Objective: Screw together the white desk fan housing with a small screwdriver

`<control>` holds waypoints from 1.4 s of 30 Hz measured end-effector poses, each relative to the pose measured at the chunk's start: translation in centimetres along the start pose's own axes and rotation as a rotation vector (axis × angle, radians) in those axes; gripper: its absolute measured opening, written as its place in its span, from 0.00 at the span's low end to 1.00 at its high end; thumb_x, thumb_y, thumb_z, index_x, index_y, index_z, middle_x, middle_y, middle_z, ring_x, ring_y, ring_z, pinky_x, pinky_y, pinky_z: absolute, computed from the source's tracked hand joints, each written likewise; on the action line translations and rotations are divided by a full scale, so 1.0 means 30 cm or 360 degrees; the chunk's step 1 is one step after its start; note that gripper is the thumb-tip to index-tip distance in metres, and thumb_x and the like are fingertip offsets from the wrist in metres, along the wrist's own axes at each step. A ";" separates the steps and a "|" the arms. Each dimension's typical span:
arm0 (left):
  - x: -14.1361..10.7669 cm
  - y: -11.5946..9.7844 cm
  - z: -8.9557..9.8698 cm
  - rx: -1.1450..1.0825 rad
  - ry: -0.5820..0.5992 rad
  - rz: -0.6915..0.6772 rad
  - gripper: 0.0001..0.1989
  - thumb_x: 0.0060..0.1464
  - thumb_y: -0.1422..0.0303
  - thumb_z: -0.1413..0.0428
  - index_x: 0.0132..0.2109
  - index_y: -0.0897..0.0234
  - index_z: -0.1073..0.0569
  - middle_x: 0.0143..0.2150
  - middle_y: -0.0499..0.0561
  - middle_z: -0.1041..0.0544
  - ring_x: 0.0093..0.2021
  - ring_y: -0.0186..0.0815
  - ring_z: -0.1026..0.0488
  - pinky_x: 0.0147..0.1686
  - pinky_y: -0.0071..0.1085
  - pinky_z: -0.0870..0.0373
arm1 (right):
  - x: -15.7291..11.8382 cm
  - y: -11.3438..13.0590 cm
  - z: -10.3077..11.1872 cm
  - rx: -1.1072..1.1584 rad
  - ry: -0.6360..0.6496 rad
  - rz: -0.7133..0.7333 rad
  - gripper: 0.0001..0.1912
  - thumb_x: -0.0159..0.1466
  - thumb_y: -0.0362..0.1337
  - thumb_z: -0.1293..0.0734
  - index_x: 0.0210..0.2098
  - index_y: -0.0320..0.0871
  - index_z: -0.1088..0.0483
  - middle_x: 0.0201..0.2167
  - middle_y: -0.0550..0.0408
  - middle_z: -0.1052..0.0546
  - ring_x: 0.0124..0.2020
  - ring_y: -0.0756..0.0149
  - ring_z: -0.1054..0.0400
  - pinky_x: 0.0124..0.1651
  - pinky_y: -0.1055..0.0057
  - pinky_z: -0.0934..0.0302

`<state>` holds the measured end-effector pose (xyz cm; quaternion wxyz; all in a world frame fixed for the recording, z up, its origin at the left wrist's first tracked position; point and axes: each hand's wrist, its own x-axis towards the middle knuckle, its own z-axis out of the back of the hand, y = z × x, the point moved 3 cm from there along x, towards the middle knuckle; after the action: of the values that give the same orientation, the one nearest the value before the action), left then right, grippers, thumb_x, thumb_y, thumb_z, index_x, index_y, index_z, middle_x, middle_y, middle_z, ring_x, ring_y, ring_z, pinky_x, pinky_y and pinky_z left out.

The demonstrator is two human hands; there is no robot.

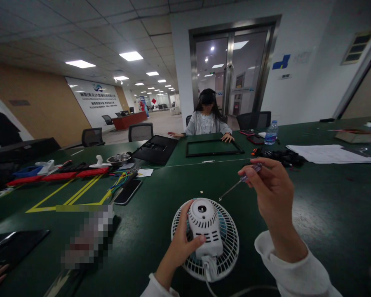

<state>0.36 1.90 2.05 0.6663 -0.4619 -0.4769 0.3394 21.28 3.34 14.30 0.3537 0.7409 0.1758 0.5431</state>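
Observation:
A small white fan (231, 247) lies face down on the green table, its round slotted motor housing pointing up. My left hand (179, 245) is closed around that housing, thumb on the near side and fingers along its left. Between the thumb and fingers of my right hand (273, 189) is a screwdriver (235, 186) with a clear purple handle. Its shaft slants down to the left, and the tip sits in the air just beyond the housing, apart from it. Something tiny shows at the tip, too small to make out. A little pale piece (201, 192) rests behind the fan.
A phone (129, 192), coloured wires (119, 181) and a metal bowl (119, 159) are on the left. Across the table, a person sits with a hand on a black frame (214, 155). A water bottle (271, 133), black cables (281, 156) and paper sheets (327, 153) lie right.

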 end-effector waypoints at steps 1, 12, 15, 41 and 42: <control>0.000 -0.001 0.000 -0.0008 0.0005 0.0004 0.43 0.47 0.52 0.43 0.63 0.62 0.53 0.64 0.59 0.47 0.63 0.49 0.49 0.62 0.43 0.53 | 0.013 -0.018 0.004 0.0058 -0.0015 -0.0064 0.09 0.57 0.35 0.32 0.38 0.46 0.34 0.26 0.60 0.24 0.26 0.73 0.30 0.25 0.78 0.39; -0.005 0.004 0.004 -0.0023 0.0002 -0.0009 0.40 0.48 0.56 0.42 0.62 0.60 0.52 0.64 0.57 0.47 0.63 0.50 0.49 0.62 0.44 0.53 | -0.039 -0.079 -0.109 0.0353 0.0231 -0.0417 0.10 0.57 0.39 0.32 0.37 0.44 0.35 0.24 0.60 0.25 0.23 0.74 0.34 0.22 0.78 0.43; -0.004 0.004 0.002 -0.0022 -0.0004 -0.0034 0.40 0.48 0.56 0.42 0.62 0.61 0.51 0.63 0.57 0.46 0.63 0.49 0.49 0.62 0.44 0.53 | -0.051 -0.072 -0.124 0.0375 0.0286 -0.0444 0.11 0.56 0.39 0.31 0.36 0.45 0.35 0.24 0.60 0.25 0.24 0.74 0.33 0.22 0.79 0.42; -0.008 0.017 0.004 0.0020 -0.0030 -0.0031 0.41 0.48 0.54 0.42 0.63 0.61 0.52 0.65 0.58 0.50 0.64 0.51 0.52 0.63 0.47 0.57 | -0.063 -0.030 -0.133 0.0056 0.0615 -0.0200 0.08 0.59 0.37 0.35 0.39 0.44 0.36 0.26 0.59 0.26 0.28 0.71 0.29 0.32 0.73 0.34; -0.009 0.018 0.004 0.0025 -0.0027 -0.0032 0.41 0.48 0.54 0.43 0.63 0.61 0.52 0.65 0.58 0.50 0.64 0.51 0.52 0.63 0.47 0.57 | -0.063 -0.026 -0.132 0.0027 0.0632 -0.0174 0.08 0.60 0.37 0.36 0.39 0.44 0.36 0.26 0.59 0.25 0.28 0.71 0.29 0.32 0.73 0.34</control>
<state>0.15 1.88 1.47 0.6692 -0.4490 -0.4844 0.3404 17.03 3.98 13.09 0.3349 0.6116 0.2865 0.6570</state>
